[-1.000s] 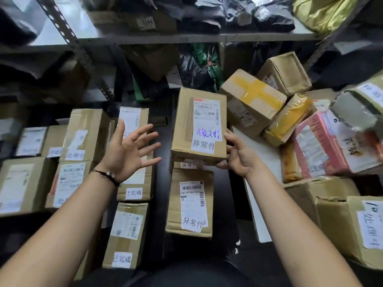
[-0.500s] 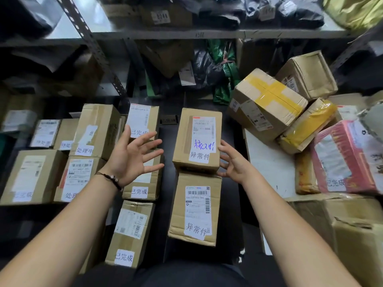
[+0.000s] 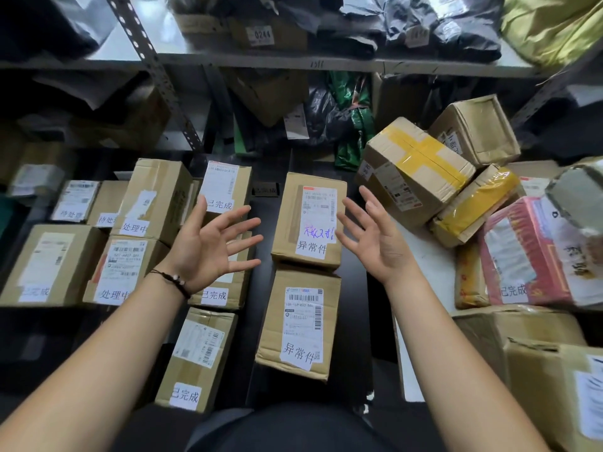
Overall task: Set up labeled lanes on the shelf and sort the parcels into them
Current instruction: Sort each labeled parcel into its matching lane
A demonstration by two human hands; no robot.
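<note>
The left hand (image 3: 208, 243) and right hand (image 3: 375, 236) flank the far 异常件 parcel (image 3: 310, 223), fingers (image 3: 241, 226) spread and grasping nothing, while it lies label-up behind the nearer 异常件 parcel (image 3: 298, 324), toward the shelf's (image 3: 354, 305) back edge, apparently extending that lane.

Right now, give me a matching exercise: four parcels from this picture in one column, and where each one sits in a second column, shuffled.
Things
1. box with purple writing
2. box with crossed yellow tape
3. green bag
4. pink parcel

Places
A. at the back, under the upper shelf
B. near the picture's right edge
C. between the left hand and right hand
D. tilted, just beyond the right hand

Pairs: 1-C, 2-D, 3-A, 4-B
</note>
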